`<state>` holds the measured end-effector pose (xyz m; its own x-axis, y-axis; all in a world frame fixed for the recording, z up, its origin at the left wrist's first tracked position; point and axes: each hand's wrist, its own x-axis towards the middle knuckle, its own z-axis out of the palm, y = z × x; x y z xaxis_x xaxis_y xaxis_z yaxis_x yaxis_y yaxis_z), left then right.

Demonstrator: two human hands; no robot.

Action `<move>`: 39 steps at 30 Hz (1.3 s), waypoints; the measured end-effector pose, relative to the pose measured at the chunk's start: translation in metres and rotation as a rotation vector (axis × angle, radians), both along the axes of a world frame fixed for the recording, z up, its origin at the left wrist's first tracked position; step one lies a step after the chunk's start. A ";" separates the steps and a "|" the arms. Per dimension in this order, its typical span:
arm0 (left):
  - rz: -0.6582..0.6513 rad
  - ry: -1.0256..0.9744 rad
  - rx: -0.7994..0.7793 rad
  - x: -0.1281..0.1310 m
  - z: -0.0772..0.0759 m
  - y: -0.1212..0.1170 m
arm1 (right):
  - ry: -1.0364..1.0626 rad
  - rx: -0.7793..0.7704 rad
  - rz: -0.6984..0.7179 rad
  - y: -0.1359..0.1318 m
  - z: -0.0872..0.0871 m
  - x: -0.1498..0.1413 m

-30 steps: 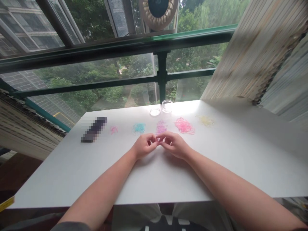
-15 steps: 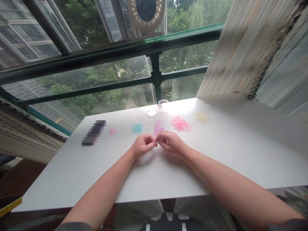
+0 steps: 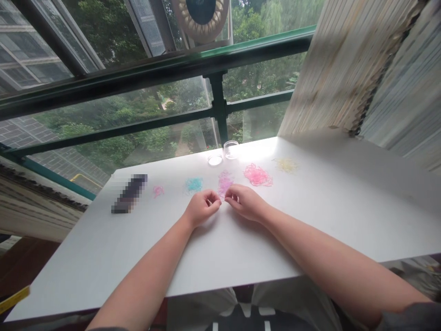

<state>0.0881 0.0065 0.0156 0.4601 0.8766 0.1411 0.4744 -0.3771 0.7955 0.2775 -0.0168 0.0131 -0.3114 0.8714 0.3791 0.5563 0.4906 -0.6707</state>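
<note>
My left hand (image 3: 203, 206) hovers low over the white table with thumb and forefinger pinched together. Facing it, my right hand (image 3: 244, 201) is also closed in a pinch, its fingertips a small gap from the left ones. Whatever the fingertips hold is too small to make out. Just beyond them lies a purple pile (image 3: 225, 180) of thin strands that look like small rubber bands. A teal pile (image 3: 194, 185) sits left of it, and a pink-red pile (image 3: 257, 175) to its right. Farther left is a little pink cluster (image 3: 158, 191); a pale yellow pile (image 3: 287, 165) lies farthest right.
At the table's (image 3: 138, 262) window edge stand a clear round container (image 3: 231, 150) and a clear lid-like disc (image 3: 215, 160). A dark, pixel-blurred oblong (image 3: 130, 193) lies at left. Green window bars (image 3: 155, 73) and a curtain (image 3: 330, 69) border the table.
My fingertips, which touched around a tiny reddish thing, have drawn slightly apart. The whole view has shifted a little; the piles stay put on the table.
</note>
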 end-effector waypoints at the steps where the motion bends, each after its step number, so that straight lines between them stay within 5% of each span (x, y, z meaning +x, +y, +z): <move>1: 0.012 0.023 0.025 0.000 0.001 0.000 | -0.008 0.007 -0.010 0.001 0.000 0.001; 12: 0.161 -0.007 0.121 -0.021 0.010 0.007 | -0.123 0.064 -0.243 0.022 -0.006 0.011; 28: 0.322 0.043 0.246 -0.045 0.020 0.016 | -0.113 0.014 -0.201 0.016 -0.009 0.023; 39: 0.735 0.188 0.276 -0.106 0.023 0.048 | -0.036 -0.036 -0.209 0.019 -0.011 0.029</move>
